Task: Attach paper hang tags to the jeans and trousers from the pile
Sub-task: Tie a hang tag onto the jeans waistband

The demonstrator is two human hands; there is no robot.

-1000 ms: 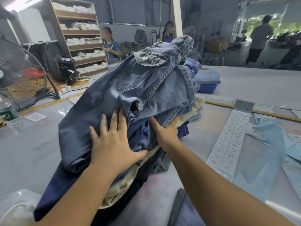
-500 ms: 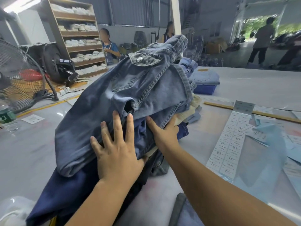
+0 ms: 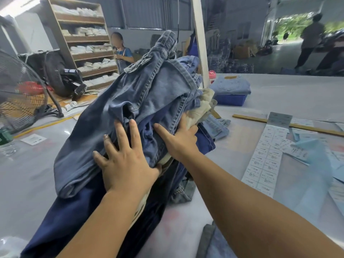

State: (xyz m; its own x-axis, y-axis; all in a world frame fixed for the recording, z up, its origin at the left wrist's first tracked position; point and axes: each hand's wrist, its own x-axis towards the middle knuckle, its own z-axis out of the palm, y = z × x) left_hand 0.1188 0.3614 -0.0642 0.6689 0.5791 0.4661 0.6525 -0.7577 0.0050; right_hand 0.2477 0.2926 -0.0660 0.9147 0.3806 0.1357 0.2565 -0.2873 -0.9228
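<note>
A tall pile of jeans and trousers (image 3: 149,94) lies heaped on the grey table (image 3: 279,101), with washed blue denim on top and dark navy and beige garments beneath. My left hand (image 3: 126,162) presses flat against the near side of the top jeans, fingers spread. My right hand (image 3: 179,138) is pushed in between the layers under the top denim, thumb out, fingertips hidden in the folds. A strip of white printed labels (image 3: 264,159) lies to the right of the pile. No hang tag is in either hand.
Blue paper sheets (image 3: 316,157) and a wooden ruler (image 3: 307,125) lie at right. Folded jeans (image 3: 230,90) are stacked behind, by a white pillar (image 3: 200,43). A fan (image 3: 18,97) and a bottle (image 3: 5,138) stand at left. More denim (image 3: 214,243) lies at the near edge. People stand behind.
The top jeans have been lifted and tipped more upright. My left hand has slid up and right on the pile, and my right hand has gone deeper between the layers.
</note>
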